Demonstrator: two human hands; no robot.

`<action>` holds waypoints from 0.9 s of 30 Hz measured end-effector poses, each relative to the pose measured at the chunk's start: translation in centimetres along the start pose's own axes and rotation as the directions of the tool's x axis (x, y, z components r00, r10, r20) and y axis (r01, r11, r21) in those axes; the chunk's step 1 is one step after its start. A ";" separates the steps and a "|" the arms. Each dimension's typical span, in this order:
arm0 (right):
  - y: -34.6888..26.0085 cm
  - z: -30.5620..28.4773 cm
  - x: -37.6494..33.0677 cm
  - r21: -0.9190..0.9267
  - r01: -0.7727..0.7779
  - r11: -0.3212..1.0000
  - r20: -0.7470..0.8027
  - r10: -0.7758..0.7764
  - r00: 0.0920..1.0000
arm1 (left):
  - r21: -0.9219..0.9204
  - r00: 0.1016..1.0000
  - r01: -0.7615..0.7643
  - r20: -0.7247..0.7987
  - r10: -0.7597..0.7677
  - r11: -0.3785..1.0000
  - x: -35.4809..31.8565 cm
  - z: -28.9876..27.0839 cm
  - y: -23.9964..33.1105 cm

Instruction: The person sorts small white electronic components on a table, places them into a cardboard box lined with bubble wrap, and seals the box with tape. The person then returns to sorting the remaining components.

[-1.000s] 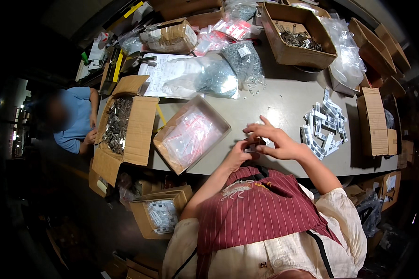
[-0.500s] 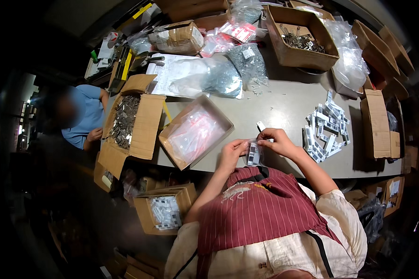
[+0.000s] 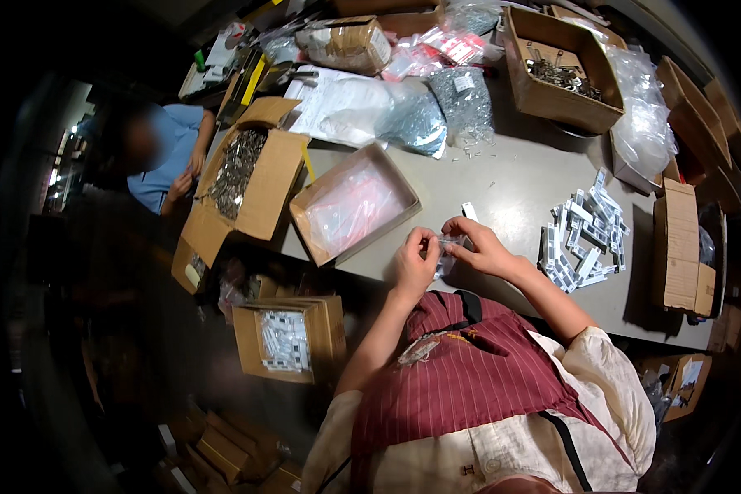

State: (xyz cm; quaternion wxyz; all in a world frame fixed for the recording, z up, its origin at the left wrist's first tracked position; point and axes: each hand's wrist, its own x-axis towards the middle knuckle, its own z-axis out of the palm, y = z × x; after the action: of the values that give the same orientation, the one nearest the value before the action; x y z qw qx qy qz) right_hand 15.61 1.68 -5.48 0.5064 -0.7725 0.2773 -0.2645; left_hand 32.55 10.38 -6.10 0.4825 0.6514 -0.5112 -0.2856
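At the table's near edge, my left hand (image 3: 417,262) and my right hand (image 3: 479,249) are closed on the top edge of a small clear plastic bag (image 3: 445,267). Fingers of both hands pinch close together there. What lies inside the bag is hard to make out now. Just past my right fingers, a single small white piece (image 3: 469,212) rests on the table. Right of my right forearm spreads a loose pile of white-and-black rectangular pieces (image 3: 585,239). To the left of my hands, a shallow open box (image 3: 403,216) holds flat clear bags with red edges.
A carton of metal parts (image 3: 273,188) stands left, with a person in blue (image 3: 173,148) beyond it. Below the table edge is a carton of bagged white pieces (image 3: 328,337). Bags of small hardware (image 3: 461,103) and another box of metal parts (image 3: 568,111) sit at the back.
The view has shifted, so the table contents appear displaced. My fingers have drawn closer together along the bag's top, and the dark-marked contents visible before are now mostly hidden.
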 end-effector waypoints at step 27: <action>-19.2 14.8 -0.3 -0.128 0.783 0.608 0.470 -0.659 0.588 | 0.321 0.796 -0.050 -0.559 0.232 0.946 -20.0 -18.7 6.8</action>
State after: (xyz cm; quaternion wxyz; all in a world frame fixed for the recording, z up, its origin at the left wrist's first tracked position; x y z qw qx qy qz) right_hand 28.72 17.73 7.18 0.2618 -0.9241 -0.1287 -0.2470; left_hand 39.81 35.46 4.64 0.5367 0.7305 -0.4198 0.0459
